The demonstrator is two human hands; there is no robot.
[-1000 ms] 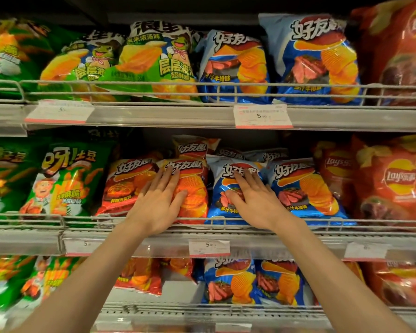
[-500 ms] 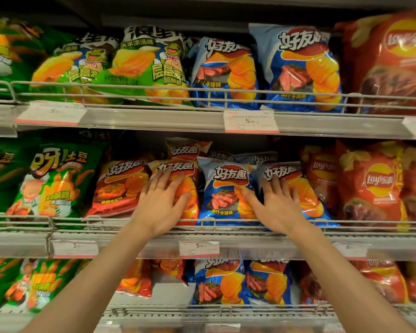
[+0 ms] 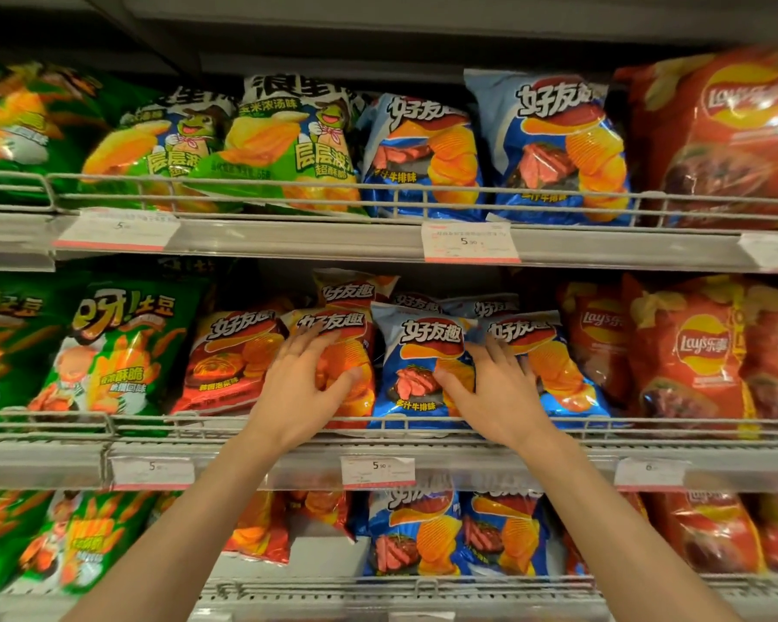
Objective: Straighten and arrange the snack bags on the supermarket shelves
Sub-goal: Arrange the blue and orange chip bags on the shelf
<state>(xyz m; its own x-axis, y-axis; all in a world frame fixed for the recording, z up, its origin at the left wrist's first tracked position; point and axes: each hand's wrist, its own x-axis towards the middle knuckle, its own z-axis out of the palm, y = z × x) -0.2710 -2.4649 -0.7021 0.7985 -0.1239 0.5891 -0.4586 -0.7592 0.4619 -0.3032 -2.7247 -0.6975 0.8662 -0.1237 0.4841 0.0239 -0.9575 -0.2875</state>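
On the middle shelf (image 3: 468, 446) stand an orange-red chip bag (image 3: 347, 329), a blue chip bag (image 3: 423, 352) and a second blue chip bag (image 3: 562, 374) to its right. My left hand (image 3: 311, 388) lies spread on the front of the orange-red bag, thumb out to the right. My right hand (image 3: 499, 392) rests across the seam between the two blue bags. Its thumb is on the first blue bag and its fingers are on the left edge of the second. Both bags stand roughly upright behind the wire rail.
Another orange-red bag (image 3: 239, 352) and green bags (image 3: 117, 347) stand to the left, red Lay's bags (image 3: 692, 352) to the right. The upper shelf (image 3: 288, 240) and lower shelf (image 3: 423, 590) hold more bags behind wire rails. Price tags (image 3: 377, 471) hang on the shelf edges.
My right hand slid rightward from the front of the first blue bag to the seam between the two blue bags. My left hand stayed on the orange-red bag. The view drifted slightly.
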